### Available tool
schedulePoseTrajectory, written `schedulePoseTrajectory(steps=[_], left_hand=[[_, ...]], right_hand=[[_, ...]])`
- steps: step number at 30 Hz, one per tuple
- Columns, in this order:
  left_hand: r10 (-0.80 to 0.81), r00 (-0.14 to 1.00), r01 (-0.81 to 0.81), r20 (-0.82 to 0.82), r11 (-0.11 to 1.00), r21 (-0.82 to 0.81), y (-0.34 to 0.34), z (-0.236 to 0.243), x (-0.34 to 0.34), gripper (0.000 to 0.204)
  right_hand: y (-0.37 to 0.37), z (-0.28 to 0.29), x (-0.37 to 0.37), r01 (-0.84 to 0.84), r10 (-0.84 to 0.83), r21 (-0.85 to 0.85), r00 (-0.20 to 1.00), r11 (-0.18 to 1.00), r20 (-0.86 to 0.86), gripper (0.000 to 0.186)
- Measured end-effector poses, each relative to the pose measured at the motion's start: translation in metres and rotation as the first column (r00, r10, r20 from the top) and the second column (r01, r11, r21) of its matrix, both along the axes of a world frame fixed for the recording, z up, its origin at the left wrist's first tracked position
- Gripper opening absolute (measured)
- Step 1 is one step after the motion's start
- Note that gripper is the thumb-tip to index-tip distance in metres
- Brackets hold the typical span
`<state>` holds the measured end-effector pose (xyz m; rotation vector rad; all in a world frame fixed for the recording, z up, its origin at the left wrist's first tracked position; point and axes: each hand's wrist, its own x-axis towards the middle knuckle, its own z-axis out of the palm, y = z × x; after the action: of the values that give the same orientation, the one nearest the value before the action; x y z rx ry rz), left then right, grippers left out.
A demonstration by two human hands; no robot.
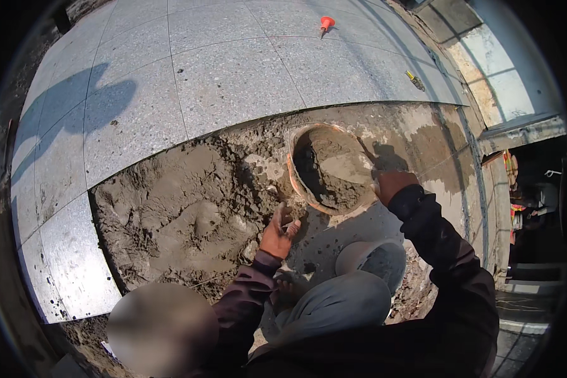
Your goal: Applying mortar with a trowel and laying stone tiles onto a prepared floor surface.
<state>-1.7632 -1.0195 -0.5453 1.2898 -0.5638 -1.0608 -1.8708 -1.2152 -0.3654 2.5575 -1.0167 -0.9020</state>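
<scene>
Head view: shows a round pan (294, 178) of mortar (343, 190) right of the middle, set between the two hands

Has the right hand (397, 185) nearer, close up at the pan's right rim; curled in, with most of the fingers turned out of sight, so cannot tell whether clenched on the rim or on a tool

From that hand, find the pan directly to the left, round and so without a long axis of its own; see inside a smooth pale patch (346, 167) lying leftward from the right rim, perhaps a trowel blade, too coated to be sure

Has the left hand (278, 234) just beside the pan's near left wall, pointing far, loosely parted and released, holding nothing clear; cannot tell whether touching the wall

From the left hand, find the pan far and to the right, and the bed (176, 217) of wet mortar to the left, running lengthwise from near left to far right along the slabs (132, 75)

On the near side of the pan, shows a bucket (353, 255) by the bent knee (340, 302); on the far slabs, a red-topped tool (326, 23), well apart from both hands
</scene>
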Motion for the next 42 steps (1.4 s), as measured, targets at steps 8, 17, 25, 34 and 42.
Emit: schedulePoseTrajectory(steps=[8, 17, 25, 34, 42], left_hand=[[0.197, 0.967, -0.195, 0.161, 0.98, -0.03, -0.083, -0.022, -0.029, 0.08], [0.131, 0.966, -0.138, 0.224, 0.99, 0.018, -0.074, -0.012, -0.053, 0.078], [0.166, 0.943, -0.143, 0.288, 0.985, -0.099, -0.085, -0.006, -0.078, 0.076], [-0.277, 0.748, 0.158, 0.603, 0.957, 0.243, -0.023, -0.033, 0.006, 0.054], [-0.943, 0.311, 0.393, 0.118, 0.241, 0.888, 0.284, -0.011, 0.143, 0.038]], right_hand=[[-0.06, -0.123, -0.001, -0.204, 0.255, 0.24, 0.946, 0.949, -0.202, 0.015], [-0.024, -0.122, -0.007, 0.276, -0.276, 0.551, 0.957, 0.787, -0.085, 0.021], [-0.011, -0.082, -0.024, 0.382, -0.734, 0.834, 0.678, 0.397, 0.039, 0.015], [0.011, -0.07, -0.019, 0.165, -0.831, 0.927, 0.515, 0.337, 0.21, 0.01], [0.057, -0.083, 0.012, -0.118, -0.407, 0.805, 0.815, 0.581, 0.413, 0.013]])
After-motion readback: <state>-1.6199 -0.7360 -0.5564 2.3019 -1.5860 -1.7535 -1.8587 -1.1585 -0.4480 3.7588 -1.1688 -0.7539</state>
